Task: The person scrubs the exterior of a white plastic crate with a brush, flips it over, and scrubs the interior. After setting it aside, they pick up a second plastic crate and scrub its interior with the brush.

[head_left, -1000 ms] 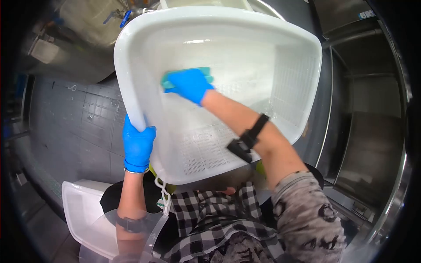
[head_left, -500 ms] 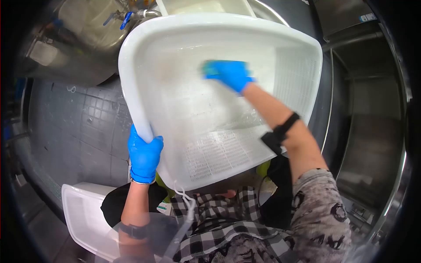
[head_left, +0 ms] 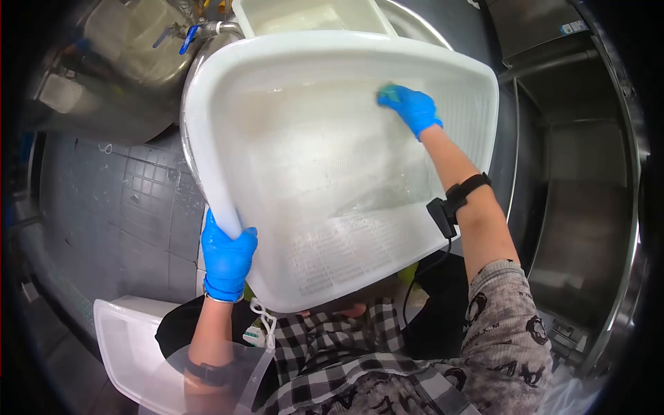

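A big white plastic basket (head_left: 332, 41) with slotted sides is tilted toward me and fills the middle of the head view. My left hand (head_left: 227, 254), in a blue glove, is closed round its lower left rim, thumb on the inner side. Against the inside of the basket, toward the upper right, is my right hand (head_left: 413, 111), also blue-gloved. Its fingers are closed on a green scouring pad (head_left: 389, 94), which is mostly covered by the glove. The basket's inner surface looks wet.
Behind the basket is a white tub (head_left: 315, 15) beside a round metal rim. Blue-handled taps (head_left: 188, 39) are at upper left. A second white container (head_left: 128, 346) stands at lower left on the tiled floor. Steel equipment (head_left: 588, 194) lines the right side.
My right hand has moved to the right across the inside of the basket with the scouring pad. My left hand keeps its grip on the rim, and the basket has shifted slightly.
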{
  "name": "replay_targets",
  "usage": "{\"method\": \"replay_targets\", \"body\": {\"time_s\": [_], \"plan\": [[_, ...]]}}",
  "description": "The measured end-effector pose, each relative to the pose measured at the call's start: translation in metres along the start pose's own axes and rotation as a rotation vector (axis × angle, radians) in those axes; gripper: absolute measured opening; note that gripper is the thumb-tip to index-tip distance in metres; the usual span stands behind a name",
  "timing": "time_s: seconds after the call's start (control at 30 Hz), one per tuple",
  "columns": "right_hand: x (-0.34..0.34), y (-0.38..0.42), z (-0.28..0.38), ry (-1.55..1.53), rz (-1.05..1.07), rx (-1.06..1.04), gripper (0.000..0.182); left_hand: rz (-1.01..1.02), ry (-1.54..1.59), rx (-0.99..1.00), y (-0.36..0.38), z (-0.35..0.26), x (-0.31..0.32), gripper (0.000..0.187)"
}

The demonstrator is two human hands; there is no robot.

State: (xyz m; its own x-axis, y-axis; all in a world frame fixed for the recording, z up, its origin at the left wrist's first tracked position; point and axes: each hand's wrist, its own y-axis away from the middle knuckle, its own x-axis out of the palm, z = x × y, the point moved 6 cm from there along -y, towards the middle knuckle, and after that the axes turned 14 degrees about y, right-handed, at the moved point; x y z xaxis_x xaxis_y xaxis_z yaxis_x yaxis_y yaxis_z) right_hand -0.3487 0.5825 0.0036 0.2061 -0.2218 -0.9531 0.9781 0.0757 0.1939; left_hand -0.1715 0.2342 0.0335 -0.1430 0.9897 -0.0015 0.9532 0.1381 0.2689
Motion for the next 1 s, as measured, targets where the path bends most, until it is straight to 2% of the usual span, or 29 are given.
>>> {"method": "replay_targets", "body": {"time_s": [0.03,0.1,0.17,0.2,0.27,0.33,0.37,0.4,0.43,0.5,0.53,0.57,0.6,0.7,0.73,0.77,0.8,0.83,0.87,0.93,1.0], "plan": [[0.001,-0.002,0.005,-0.003,-0.004,0.002,0.041,0.003,-0.004,0.003,0.0,-0.001,0.002,0.043],[0.019,-0.012,0.051,0.097,0.005,-0.177,0.044,0.036,-0.057,0.077,0.002,-0.005,0.009,0.044],[0.06,-0.016,0.145,0.138,-0.196,-0.462,0.045,0.019,0.016,0.009,-0.001,0.005,0.007,0.044],[0.054,-0.003,0.193,0.103,-0.093,-0.552,0.046,-0.008,0.104,-0.055,-0.001,0.011,0.004,0.045],[0.04,0.013,0.184,0.188,-0.313,-0.542,0.042,-0.015,0.069,-0.042,0.001,0.005,0.002,0.046],[0.058,-0.004,0.087,-0.118,-0.163,-0.417,0.037,-0.041,0.048,-0.063,0.002,0.008,-0.001,0.046],[0.034,0.009,0.049,-0.191,-0.009,-0.183,0.034,-0.031,0.049,-0.07,0.001,0.009,0.0,0.045],[0.025,0.016,0.005,-0.245,-0.015,-0.045,0.035,-0.02,0.048,-0.071,0.001,0.009,0.002,0.045],[0.027,0.013,0.004,-0.242,-0.011,-0.051,0.035,-0.027,0.051,-0.073,0.003,0.007,0.004,0.045],[0.044,0.015,-0.004,-0.096,0.229,-0.024,0.036,0.012,-0.016,0.055,0.007,-0.005,0.012,0.044],[0.06,0.019,0.03,-0.102,0.227,-0.015,0.036,0.02,-0.022,0.054,0.005,-0.003,0.012,0.044],[0.08,0.023,0.113,0.064,0.079,-0.279,0.032,0.031,-0.013,0.007,0.0,0.004,0.008,0.045],[0.09,0.032,0.166,0.231,-0.073,-0.544,0.029,0.036,-0.003,-0.042,-0.001,0.009,0.006,0.046],[0.097,0.025,0.162,0.068,-0.132,-0.517,0.028,0.003,0.017,-0.013,0.0,0.003,-0.003,0.046],[0.091,0.022,0.123,0.028,-0.118,-0.465,0.029,-0.001,0.027,-0.02,0.001,0.003,-0.002,0.046],[0.078,0.025,0.081,-0.229,-0.082,-0.387,0.027,0.009,0.025,-0.031,0.0,0.0,0.001,0.046],[0.061,0.027,0.045,-0.095,0.012,-0.209,0.025,0.021,0.017,-0.043,0.002,-0.001,0.004,0.046],[0.061,0.025,0.007,0.051,-0.004,-0.079,0.026,0.012,0.02,-0.045,0.003,0.0,0.005,0.046],[0.059,0.026,0.001,-0.091,-0.028,-0.127,0.028,0.007,0.033,-0.021,0.001,0.001,0.006,0.046],[0.07,0.021,0.057,-0.072,0.01,-0.268,0.031,0.008,0.044,0.002,-0.002,0.004,0.008,0.046],[0.086,0.025,0.15,0.098,-0.129,-0.407,0.032,0.026,-0.013,0.066,-0.002,0.004,0.005,0.047]]}}
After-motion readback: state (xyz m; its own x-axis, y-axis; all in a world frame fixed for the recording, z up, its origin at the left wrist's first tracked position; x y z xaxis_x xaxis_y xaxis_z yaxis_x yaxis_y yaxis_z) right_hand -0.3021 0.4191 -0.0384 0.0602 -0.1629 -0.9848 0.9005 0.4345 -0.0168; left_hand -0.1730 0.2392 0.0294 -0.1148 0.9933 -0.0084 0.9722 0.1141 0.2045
